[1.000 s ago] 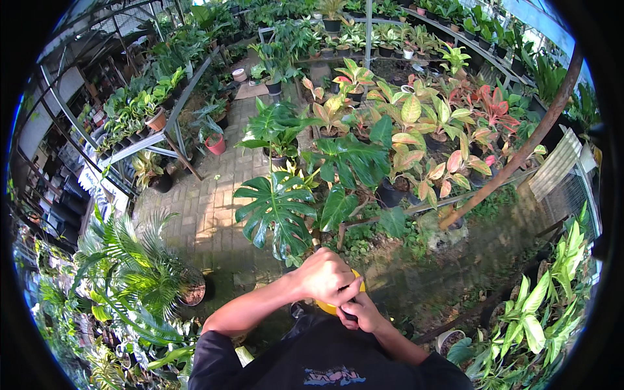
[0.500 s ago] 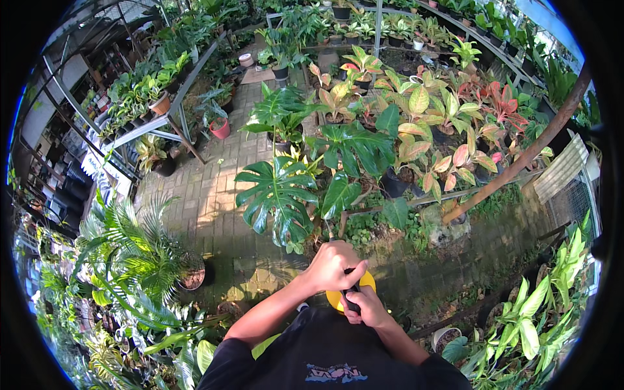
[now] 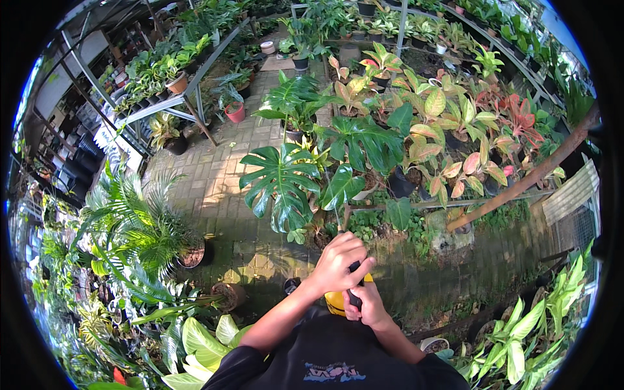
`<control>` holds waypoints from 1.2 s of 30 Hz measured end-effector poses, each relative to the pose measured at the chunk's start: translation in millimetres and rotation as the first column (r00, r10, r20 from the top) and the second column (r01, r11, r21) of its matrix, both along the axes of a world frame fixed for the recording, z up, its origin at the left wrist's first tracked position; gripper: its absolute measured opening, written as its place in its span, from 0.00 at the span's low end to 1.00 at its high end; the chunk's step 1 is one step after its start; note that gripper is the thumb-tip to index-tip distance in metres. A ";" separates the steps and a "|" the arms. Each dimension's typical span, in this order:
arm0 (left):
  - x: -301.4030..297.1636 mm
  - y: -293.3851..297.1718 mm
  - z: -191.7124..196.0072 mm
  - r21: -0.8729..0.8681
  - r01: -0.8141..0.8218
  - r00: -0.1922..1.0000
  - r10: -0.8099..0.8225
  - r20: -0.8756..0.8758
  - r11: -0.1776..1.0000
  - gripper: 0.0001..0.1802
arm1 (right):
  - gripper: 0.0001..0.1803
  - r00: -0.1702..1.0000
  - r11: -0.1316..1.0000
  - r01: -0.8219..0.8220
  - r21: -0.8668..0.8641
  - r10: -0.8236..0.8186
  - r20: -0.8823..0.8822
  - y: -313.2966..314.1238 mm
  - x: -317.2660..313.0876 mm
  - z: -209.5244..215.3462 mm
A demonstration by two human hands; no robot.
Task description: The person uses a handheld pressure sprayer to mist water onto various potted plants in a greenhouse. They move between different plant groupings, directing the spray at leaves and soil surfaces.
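My two hands hold a yellow hand sprayer (image 3: 335, 303) with black parts, close in front of my dark shirt. My left hand (image 3: 341, 261) is wrapped over its upper front part, and its fingers hide most of what they grip. Just below and to the right, my right hand (image 3: 368, 302) is closed round a black handle (image 3: 354, 298). A thin wand (image 3: 338, 220) reaches forward past my left knuckles, toward the stems of a plant with large, glossy split leaves (image 3: 279, 187). These leaves stand directly ahead of my hands.
Reddish and pale-green potted plants (image 3: 455, 143) crowd the right, behind a low rail and a slanted wooden pole (image 3: 520, 172). A potted palm (image 3: 140, 231) stands left, near a tilted brown pot (image 3: 229, 296). Brick paving (image 3: 214, 162) runs between them and a raised plant bench (image 3: 153, 110).
The view has shifted, and the plants appear slightly higher in it. Both hands keep their hold on the sprayer. More of the thin wand shows ahead of my left hand.
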State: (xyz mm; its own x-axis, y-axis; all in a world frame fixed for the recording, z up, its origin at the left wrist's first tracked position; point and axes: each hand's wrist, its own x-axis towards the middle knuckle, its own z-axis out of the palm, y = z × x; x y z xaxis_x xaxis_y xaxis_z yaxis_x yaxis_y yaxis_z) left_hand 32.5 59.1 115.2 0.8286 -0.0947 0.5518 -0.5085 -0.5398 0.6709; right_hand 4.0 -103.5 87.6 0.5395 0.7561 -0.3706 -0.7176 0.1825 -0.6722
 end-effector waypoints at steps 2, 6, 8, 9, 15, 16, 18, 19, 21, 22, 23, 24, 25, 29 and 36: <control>-1.9 -7.9 -1.1 -0.037 -0.022 0.999 0.023 0.029 0.999 0.13 | 0.15 0.999 0.999 -0.032 -0.020 0.032 0.008 -4.8 1.2 -1.9; -3.1 -20.8 -0.7 -0.036 -0.045 0.999 0.046 0.028 0.998 0.12 | 0.16 0.998 0.998 -0.056 -0.034 0.056 0.005 -15.2 3.0 -7.2; -3.7 -25.7 -0.1 -0.018 -0.051 0.998 0.052 0.040 0.999 0.12 | 0.16 0.997 0.998 -0.070 0.004 0.070 0.032 -20.6 4.0 -9.6; -4.2 -28.2 0.2 -0.020 -0.056 0.998 0.057 0.031 0.998 0.12 | 0.16 0.996 0.997 -0.075 0.020 0.074 0.045 -23.2 4.5 -10.6; -4.8 -40.2 2.2 -0.024 -0.107 0.992 0.108 0.059 0.994 0.12 | 0.15 0.996 0.994 -0.085 0.063 0.084 0.020 -32.7 7.0 -13.3; -4.2 -41.3 2.8 -0.022 -0.107 0.991 0.109 0.073 0.994 0.12 | 0.15 0.996 0.994 -0.087 0.068 0.085 0.021 -33.0 7.7 -13.4; -2.9 -42.8 4.6 -0.034 -0.114 0.987 0.117 0.108 0.993 0.12 | 0.15 0.996 0.993 -0.091 0.080 0.090 0.023 -32.8 8.9 -12.9; -2.5 -43.2 5.8 -0.024 -0.122 0.986 0.124 0.109 0.992 0.12 | 0.15 0.995 0.992 -0.097 0.085 0.094 0.030 -32.6 9.6 -12.4; -2.0 -42.8 8.4 -0.010 -0.141 0.983 0.142 0.120 0.990 0.13 | 0.15 0.994 0.990 -0.099 0.100 0.095 0.048 -31.4 10.9 -11.3; -1.7 -42.0 9.7 -0.006 -0.140 0.983 0.140 0.117 0.990 0.13 | 0.15 0.994 0.989 -0.105 0.104 0.100 0.049 -30.3 11.6 -10.7; -1.3 -40.8 10.8 -0.008 -0.138 0.983 0.138 0.123 0.990 0.13 | 0.15 0.994 0.989 -0.101 0.112 0.096 0.052 -29.0 12.2 -10.3; -0.7 -39.1 11.8 -0.010 -0.136 0.982 0.136 0.129 0.991 0.13 | 0.15 0.994 0.987 -0.101 0.125 0.095 0.057 -27.4 12.7 -10.0; 0.1 -37.0 12.5 -0.009 -0.133 0.984 0.133 0.120 0.991 0.13 | 0.15 0.995 0.989 -0.094 0.114 0.091 0.038 -25.5 13.3 -9.8; 4.0 -26.5 11.7 -0.021 -0.101 0.992 0.102 0.069 0.995 0.15 | 0.15 0.995 0.990 -0.092 0.109 0.094 -0.015 -16.2 14.1 -12.0; 5.4 -13.4 1.0 -0.079 -0.068 0.998 0.067 -0.022 0.995 0.14 | 0.15 0.996 0.993 -0.078 0.092 0.082 -0.039 -3.4 11.7 -19.8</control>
State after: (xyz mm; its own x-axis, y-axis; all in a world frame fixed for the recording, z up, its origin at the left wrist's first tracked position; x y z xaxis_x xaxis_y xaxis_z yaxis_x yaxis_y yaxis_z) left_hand 37.9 45.7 116.2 0.8419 0.0050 0.5396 -0.4597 -0.5172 0.7220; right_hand 15.7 -106.9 67.7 0.4610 0.8275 -0.3204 -0.7600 0.1818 -0.6240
